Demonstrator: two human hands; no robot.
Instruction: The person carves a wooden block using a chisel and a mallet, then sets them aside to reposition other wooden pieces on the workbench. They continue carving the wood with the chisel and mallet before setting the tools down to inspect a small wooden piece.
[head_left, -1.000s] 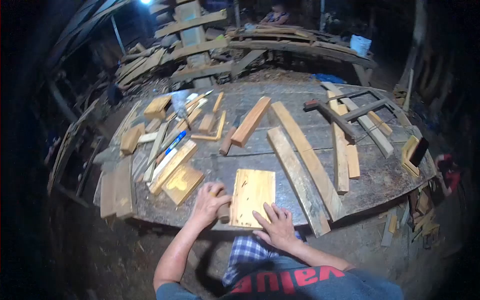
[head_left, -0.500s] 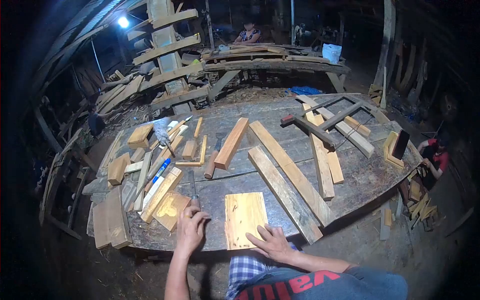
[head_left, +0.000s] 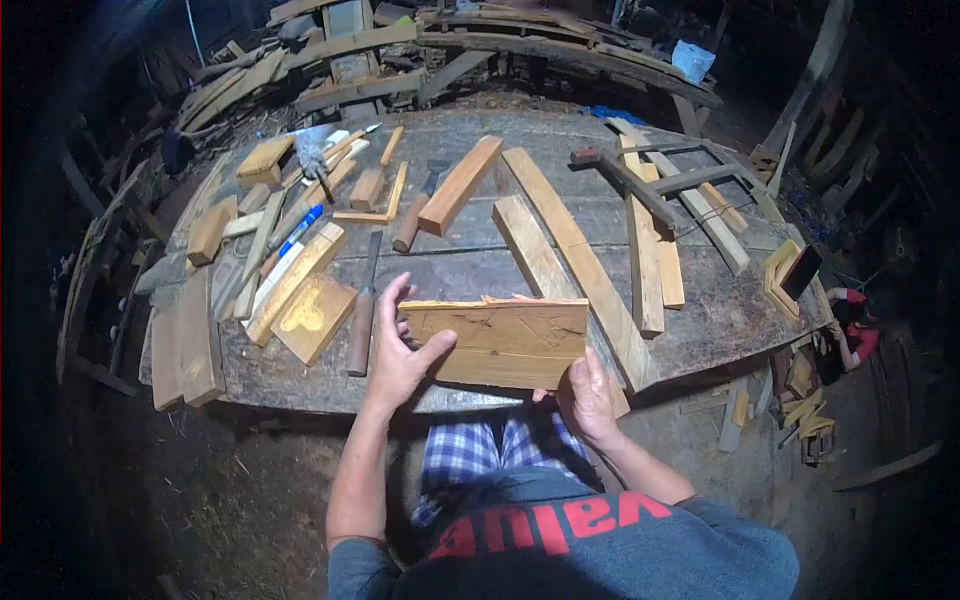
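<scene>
A flat wooden board (head_left: 505,345) is held up above the front edge of the workbench, its broad face tilted toward me. Dark cracks and marks run across that face, and its upper edge looks rough. My left hand (head_left: 400,350) grips the left end, thumb across the face and fingers behind. At the lower right corner, my right hand (head_left: 588,396) is closed on the board, its fingers partly hidden underneath. Just left of my left hand lies a long-bladed tool with a wooden handle (head_left: 362,335). Beside it is a wooden block with a pale carved shape (head_left: 317,316).
The dark workbench (head_left: 440,275) carries long timber bars (head_left: 575,260) on the right and a frame saw (head_left: 650,190) behind them. A chisel (head_left: 410,220), a blue marker (head_left: 300,230) and several wood pieces lie left. A person in red (head_left: 860,335) is at the far right.
The board has been lifted off the bench and turned up on its side. My left hand has moved from the long-bladed tool to the board. The view has tilted downward.
</scene>
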